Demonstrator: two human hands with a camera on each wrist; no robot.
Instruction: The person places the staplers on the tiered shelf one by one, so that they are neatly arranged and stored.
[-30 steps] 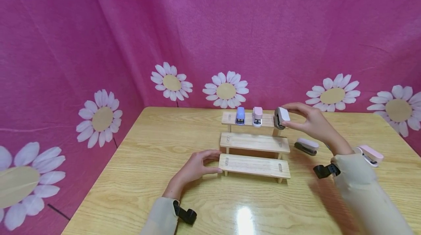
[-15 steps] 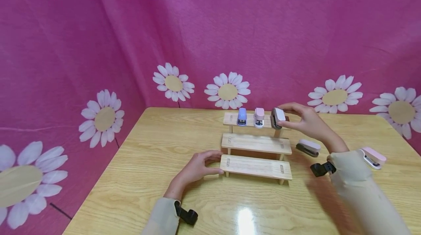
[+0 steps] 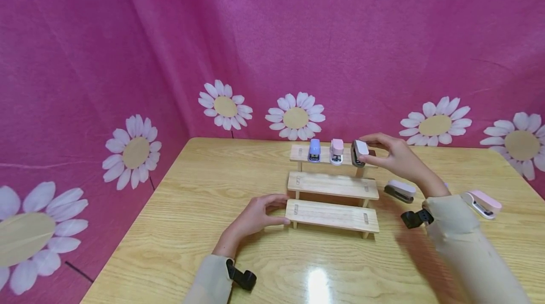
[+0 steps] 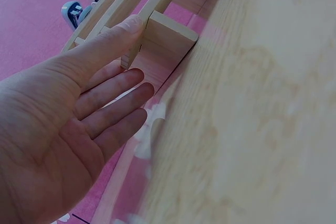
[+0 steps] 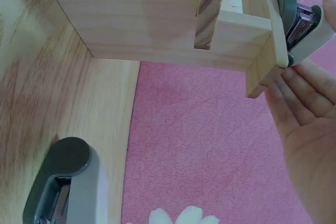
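Note:
A three-step wooden display stand [image 3: 332,216] stands on the table. My left hand [image 3: 255,218] grips the left end of its lowest step, thumb at the front corner and index finger partly hidden behind the wood in the left wrist view. On the top step's right end, my right hand [image 3: 397,156] holds a white and dark grey stapler [image 3: 361,148] between thumb and fingers. Left of it on that step are a pink and white stapler [image 3: 337,149] and a blue stapler [image 3: 314,148], both facing front. The two lower steps are bare.
A pale lavender and grey stapler [image 3: 401,189] lies right of the stand, and a pink and white one [image 3: 485,203] lies farther right by my sleeve. A small purple bit shows behind my right wrist. A pink flowered cloth [image 3: 362,48] hangs behind the table [image 3: 204,176].
My right hand has shifted slightly left with the white and grey stapler, which now sits nearer the pink one. My left hand keeps its grip; the view has shifted a little.

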